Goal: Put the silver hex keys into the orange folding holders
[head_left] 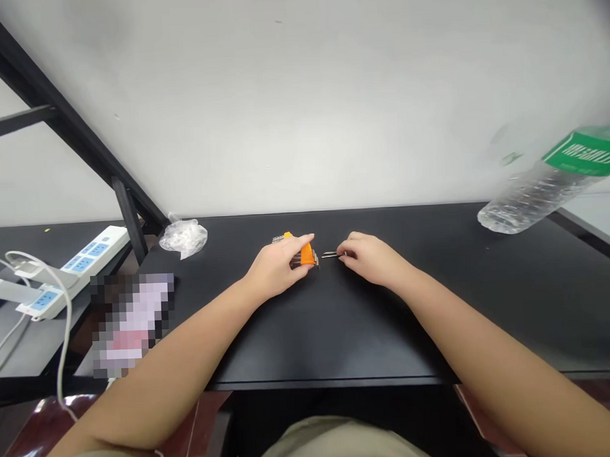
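Orange holder (307,256) is gripped by the left hand (279,266), over the surface (319,334). Thin rods (329,255) are pinched by the right hand (369,256), long axis roughly side to side, free ends pointed left at the holder, not touching.

This is probably an office or a study room: a black desk (333,341) stands against a plain white wall (330,101), a power strip (93,252) lies on the neighbouring surface (15,242), and reddish tiles (201,419) show below.

Pale wall (301,108) behind black desk (319,341); dark metal frame (79,133) at left; reddish tiled floor (204,415) below
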Action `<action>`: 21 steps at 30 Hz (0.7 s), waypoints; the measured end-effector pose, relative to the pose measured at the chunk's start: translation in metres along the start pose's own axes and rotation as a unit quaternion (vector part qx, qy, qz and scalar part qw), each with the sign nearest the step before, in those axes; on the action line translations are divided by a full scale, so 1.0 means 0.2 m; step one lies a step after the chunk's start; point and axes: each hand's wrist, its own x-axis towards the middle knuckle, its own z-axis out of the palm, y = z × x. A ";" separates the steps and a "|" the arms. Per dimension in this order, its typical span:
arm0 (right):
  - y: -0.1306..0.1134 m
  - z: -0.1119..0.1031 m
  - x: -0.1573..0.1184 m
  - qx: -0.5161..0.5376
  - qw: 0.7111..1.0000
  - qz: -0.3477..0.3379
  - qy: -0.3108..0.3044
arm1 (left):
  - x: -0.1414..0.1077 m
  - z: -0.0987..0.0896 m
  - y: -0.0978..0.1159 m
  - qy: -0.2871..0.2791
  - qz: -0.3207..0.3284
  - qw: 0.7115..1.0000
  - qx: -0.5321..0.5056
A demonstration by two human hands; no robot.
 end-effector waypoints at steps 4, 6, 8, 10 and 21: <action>-0.04 -0.02 -0.02 -0.018 0.999 0.021 -0.030 | 0.00 0.00 0.01 0.001 0.002 1.000 -0.005; -0.07 -0.03 -0.03 -0.026 0.997 0.049 -0.056 | 0.00 0.00 0.01 -0.005 -0.005 1.000 -0.012; -0.11 -0.04 -0.05 -0.030 0.995 0.063 -0.069 | 0.00 0.00 0.02 -0.007 -0.022 0.999 -0.024; -0.14 -0.05 -0.06 -0.003 0.997 0.051 -0.062 | 0.00 0.00 0.03 -0.005 -0.040 0.999 -0.033; -0.20 -0.10 -0.07 0.348 0.935 0.044 -0.048 | 0.00 -0.02 0.05 -0.015 -0.035 0.997 -0.068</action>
